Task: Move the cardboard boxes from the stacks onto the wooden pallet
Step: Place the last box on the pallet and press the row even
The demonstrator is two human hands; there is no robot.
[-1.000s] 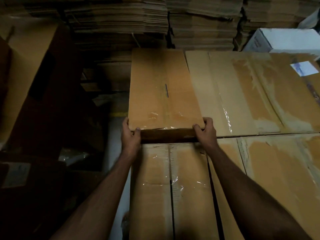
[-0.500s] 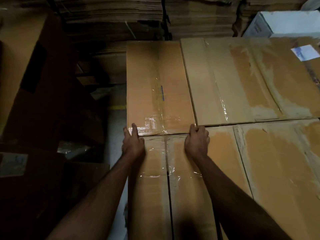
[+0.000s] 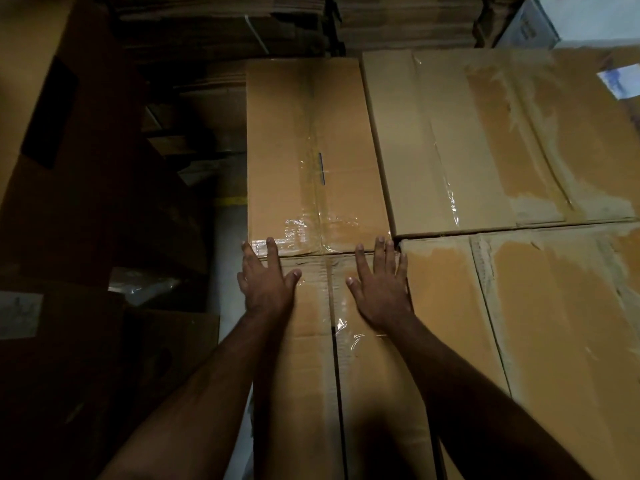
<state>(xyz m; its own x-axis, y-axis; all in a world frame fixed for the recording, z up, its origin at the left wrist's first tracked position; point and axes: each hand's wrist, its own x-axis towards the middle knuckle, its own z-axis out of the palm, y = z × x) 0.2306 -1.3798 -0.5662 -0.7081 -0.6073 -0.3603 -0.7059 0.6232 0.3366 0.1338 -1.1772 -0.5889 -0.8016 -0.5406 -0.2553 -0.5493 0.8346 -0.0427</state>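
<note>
Head | taped cardboard boxes (image 3: 311, 161) packed flush | left hand (image 3: 266, 285), right hand (image 3: 381, 292) spread flat

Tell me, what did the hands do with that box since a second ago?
Both hands let go. The left hand and right hand gripped the far box by its near edge, lowered it flush, and now lie flat and open. The neighbouring boxes stayed put.

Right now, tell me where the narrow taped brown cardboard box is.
Head view, centre: narrow taped brown cardboard box lies flat beyond both open hands, left, right, beside a wider box.
</note>
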